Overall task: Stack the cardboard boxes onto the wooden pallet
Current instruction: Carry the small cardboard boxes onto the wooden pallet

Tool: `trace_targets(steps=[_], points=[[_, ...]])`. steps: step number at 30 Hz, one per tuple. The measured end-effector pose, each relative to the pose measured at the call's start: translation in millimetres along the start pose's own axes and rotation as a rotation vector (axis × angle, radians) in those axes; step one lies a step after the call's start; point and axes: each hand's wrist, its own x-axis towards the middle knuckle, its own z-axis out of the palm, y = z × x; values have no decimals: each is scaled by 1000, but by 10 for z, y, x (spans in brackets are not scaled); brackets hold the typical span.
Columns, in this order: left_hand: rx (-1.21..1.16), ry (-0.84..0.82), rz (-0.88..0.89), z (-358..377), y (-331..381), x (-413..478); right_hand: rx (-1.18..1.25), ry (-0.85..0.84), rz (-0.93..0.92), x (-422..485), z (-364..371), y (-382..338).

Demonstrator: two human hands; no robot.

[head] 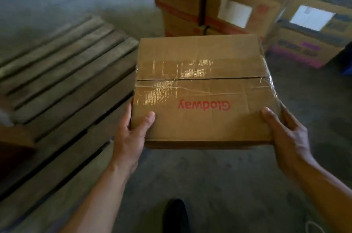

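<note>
I hold a taped brown cardboard box [202, 87] with red "Glodway" print, lifted above the concrete floor. My left hand [131, 137] grips its near left corner, thumb on top. My right hand [285, 135] grips the near right corner the same way. The wooden pallet [62, 84] lies on the floor to the left of the box, its slats bare in the middle. A brown box corner [15, 135] shows at the pallet's left edge.
A stack of cardboard boxes [215, 2] with red bands and white labels stands behind the held box. More boxes [312, 28] with blue and purple print sit at the right. My dark shoe [176, 215] is on the grey concrete floor below.
</note>
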Motion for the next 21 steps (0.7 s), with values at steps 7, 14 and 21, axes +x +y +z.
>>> trace_targets(steps=[7, 14, 21], points=[[2, 291, -45, -1696, -162, -675, -116, -259, -6, -678, 1447, 353], [-35, 451, -158, -3018, -471, -1382, -212, -498, 23, -1445, 2472, 850], [-58, 666, -274, -4005, -809, -2139, -357, -691, 32, -2300, 3213, 1214]])
